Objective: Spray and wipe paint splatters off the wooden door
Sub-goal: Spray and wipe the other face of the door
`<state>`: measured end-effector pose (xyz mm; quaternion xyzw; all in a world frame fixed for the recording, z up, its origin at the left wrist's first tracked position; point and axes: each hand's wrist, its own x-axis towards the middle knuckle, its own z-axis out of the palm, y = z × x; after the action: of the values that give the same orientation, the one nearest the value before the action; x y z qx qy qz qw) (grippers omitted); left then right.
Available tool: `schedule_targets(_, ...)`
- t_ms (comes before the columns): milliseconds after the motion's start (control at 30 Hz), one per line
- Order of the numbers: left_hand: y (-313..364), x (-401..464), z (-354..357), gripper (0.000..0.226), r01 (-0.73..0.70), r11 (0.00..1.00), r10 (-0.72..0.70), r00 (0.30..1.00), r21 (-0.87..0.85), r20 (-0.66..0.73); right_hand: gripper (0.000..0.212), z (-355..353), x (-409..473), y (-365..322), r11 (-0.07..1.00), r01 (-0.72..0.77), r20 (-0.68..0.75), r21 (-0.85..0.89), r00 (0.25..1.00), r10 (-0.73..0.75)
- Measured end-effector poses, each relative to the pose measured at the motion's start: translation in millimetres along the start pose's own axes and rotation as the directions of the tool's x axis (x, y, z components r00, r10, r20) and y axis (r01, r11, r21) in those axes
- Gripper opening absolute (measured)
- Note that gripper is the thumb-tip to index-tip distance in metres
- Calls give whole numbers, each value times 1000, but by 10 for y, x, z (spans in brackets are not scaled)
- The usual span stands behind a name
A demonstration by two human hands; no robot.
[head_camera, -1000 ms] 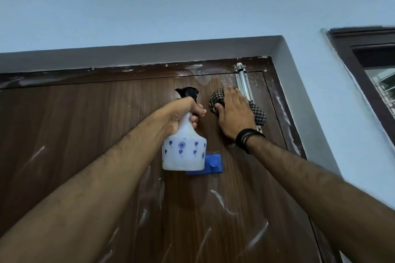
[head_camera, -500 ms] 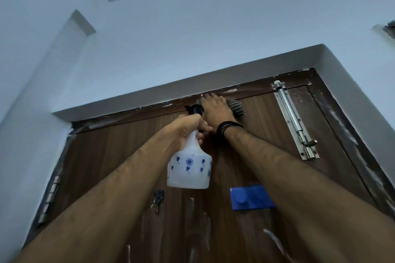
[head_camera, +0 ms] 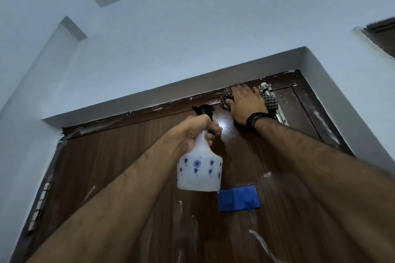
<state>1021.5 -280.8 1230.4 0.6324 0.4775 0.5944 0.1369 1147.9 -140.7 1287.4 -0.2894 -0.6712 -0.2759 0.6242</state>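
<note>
- Wooden door, dark brown and streaked with white paint splatters, fills the lower part of the view under a pale blue wall.
- Left hand is curled round the neck of a white spray bottle printed with small blue flowers, a finger on the black trigger head; the bottle hangs upright just in front of the door, nozzle near its top edge.
- Right hand lies flat with fingers spread, pressing a checked cloth against the top of the door and the frame above it; cloth shows on both sides of the hand.
- Black wristband circles the right wrist.
- Metal slide bolt runs down the door just right of the cloth, touching it.
- Wet sheen glints on the wood between the two hands.
- Blue plastic hook plate is fixed to the door just below the bottle.
- Hinges show at the door's left edge.
</note>
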Motion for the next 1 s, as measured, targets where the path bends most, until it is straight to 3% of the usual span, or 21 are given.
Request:
schedule_targets(133,-54,-17,62,16,16,999,-15,999,-40,34,54,-12,-212,18,998,-18,-1,58,1000,18)
schedule_targets(367,-416,-371,93,15,89,982,-72,992,-165,106,54,4,-1340,104,979,198,57,47,978,-201)
schedule_targets(467,-614,-537,162,17,114,972,-93,990,-204,111,54,39,-1812,179,976,217,49,29,975,-218)
schedule_targets(600,-877,-817,315,17,143,951,-115,987,-272,115,51,31,-2235,268,986,157,4,60,988,-157)
schedule_targets(833,-1379,-1434,718,23,120,957,-126,992,-265,-6,52,46,-2949,411,1000,4,-52,10,999,-4)
schedule_targets(1000,-1866,-1634,1003,19,264,937,-278,960,-228,-31,51,51,-2966,352,998,-33,-44,52,998,35)
